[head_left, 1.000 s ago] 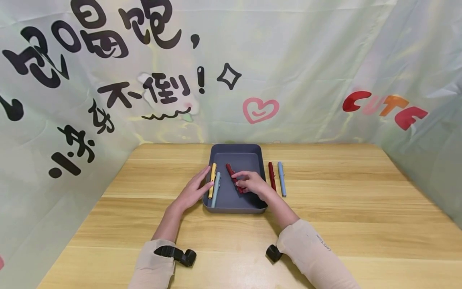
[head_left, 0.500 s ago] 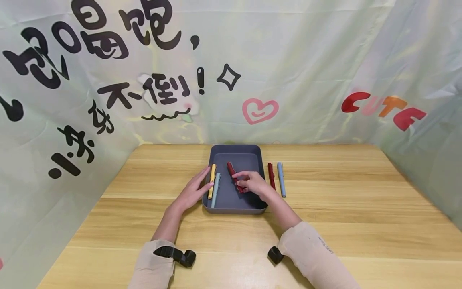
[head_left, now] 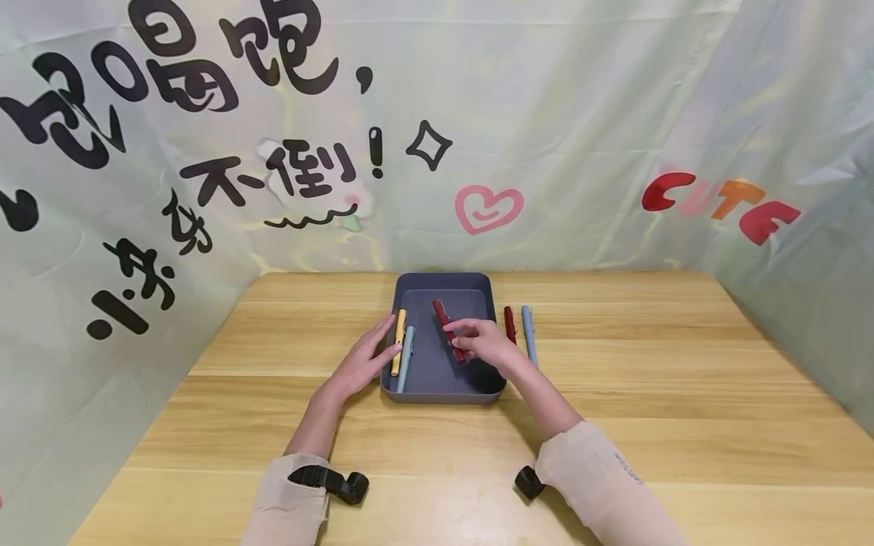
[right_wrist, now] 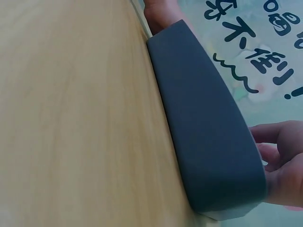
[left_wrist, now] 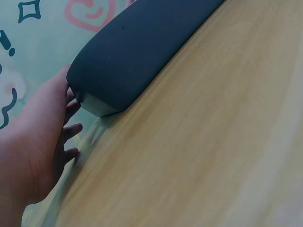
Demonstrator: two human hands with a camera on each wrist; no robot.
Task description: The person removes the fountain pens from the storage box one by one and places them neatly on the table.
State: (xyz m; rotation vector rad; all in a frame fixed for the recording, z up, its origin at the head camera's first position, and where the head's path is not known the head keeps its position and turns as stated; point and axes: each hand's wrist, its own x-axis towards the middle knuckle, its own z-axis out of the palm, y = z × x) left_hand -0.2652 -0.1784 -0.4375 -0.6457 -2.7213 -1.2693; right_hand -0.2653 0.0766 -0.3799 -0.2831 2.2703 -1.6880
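My right hand (head_left: pixel 485 345) pinches a dark red pen (head_left: pixel 440 312) between thumb and fingers, over the right half of a dark grey tray (head_left: pixel 429 384). The pen tilts with its top toward the far left. Along the tray's left wall my left hand (head_left: pixel 362 364) rests with fingers extended, its thumb reaching over the rim beside a yellow pen (head_left: pixel 400 334). A light blue-green pen (head_left: pixel 406 360) lies next to the yellow one inside the tray. Both wrist views show mostly the tray's outer wall (left_wrist: pixel 118 56), which hides the pens.
Right of the tray, a second dark red pen (head_left: pixel 510 322) and a blue pen (head_left: pixel 529 330) lie on the wooden table (head_left: pixel 649 379), partly covered by my right wrist. A printed cloth (head_left: pixel 560 114) hangs behind the table.
The dark red pen in my right hand has shifted slightly up and to the right, standing a little steeper. My left hand stays at the tray's left side.
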